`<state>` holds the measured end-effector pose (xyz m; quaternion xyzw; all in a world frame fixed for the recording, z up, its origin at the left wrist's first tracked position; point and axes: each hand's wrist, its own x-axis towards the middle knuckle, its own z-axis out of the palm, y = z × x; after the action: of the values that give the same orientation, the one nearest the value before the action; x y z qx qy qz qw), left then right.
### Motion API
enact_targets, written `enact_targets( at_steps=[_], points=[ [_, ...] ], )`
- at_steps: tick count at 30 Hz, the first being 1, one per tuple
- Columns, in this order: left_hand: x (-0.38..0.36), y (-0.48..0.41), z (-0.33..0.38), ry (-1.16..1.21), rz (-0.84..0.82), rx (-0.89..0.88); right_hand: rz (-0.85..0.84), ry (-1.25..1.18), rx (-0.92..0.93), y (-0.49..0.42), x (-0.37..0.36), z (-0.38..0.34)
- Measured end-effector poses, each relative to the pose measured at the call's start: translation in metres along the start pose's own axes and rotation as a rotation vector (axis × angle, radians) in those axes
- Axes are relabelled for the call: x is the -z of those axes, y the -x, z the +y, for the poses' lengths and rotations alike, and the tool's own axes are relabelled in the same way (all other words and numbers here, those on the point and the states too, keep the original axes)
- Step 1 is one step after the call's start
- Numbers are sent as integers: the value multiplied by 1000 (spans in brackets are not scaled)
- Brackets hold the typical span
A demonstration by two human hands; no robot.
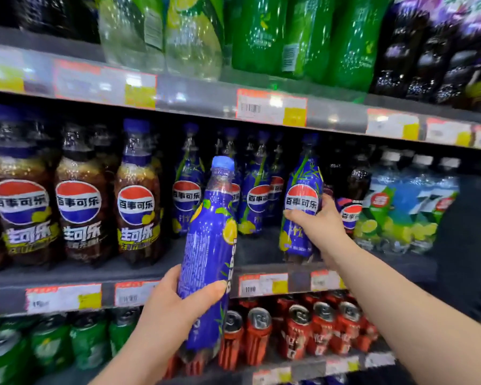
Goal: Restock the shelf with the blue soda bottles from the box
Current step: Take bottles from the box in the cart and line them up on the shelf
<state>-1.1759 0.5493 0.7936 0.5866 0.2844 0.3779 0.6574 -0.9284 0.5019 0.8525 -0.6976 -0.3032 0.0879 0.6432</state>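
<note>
My left hand (175, 307) grips a blue soda bottle (210, 245) by its lower half and holds it upright in front of the middle shelf (139, 270). My right hand (317, 220) is wrapped around a second blue soda bottle (303, 195) that stands near the front of that shelf. Behind them, several more blue bottles (257, 190) stand in rows on the same shelf. The box is not in view.
Dark cola bottles (81, 201) fill the shelf's left side, and a pack of clear lemon-lime bottles (411, 207) sits at its right. Green bottles (303, 34) stand on the upper shelf. Green cans (50, 343) and red cans (297, 329) fill the lower shelf.
</note>
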Motion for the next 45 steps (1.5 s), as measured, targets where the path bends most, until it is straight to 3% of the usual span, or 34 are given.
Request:
enact_targets(
  at_steps=[5, 15, 25, 35, 45],
  points=[
    [-20, -3, 1, 15, 102, -18, -71, -19, 134, -42, -11, 8],
    [-25, -15, 4, 11, 226, -4, -243, -79, 67, -75, -21, 42],
    [-12, -29, 5, -31, 194, 1, -181, 171, 84, -72, -17, 50],
    [0, -32, 9, -21, 159, -16, -223, 134, 35, -76, -20, 51],
    [-4, -69, 32, -88, 215, -176, -139, 161, 114, -66, -11, 44]
  ],
)
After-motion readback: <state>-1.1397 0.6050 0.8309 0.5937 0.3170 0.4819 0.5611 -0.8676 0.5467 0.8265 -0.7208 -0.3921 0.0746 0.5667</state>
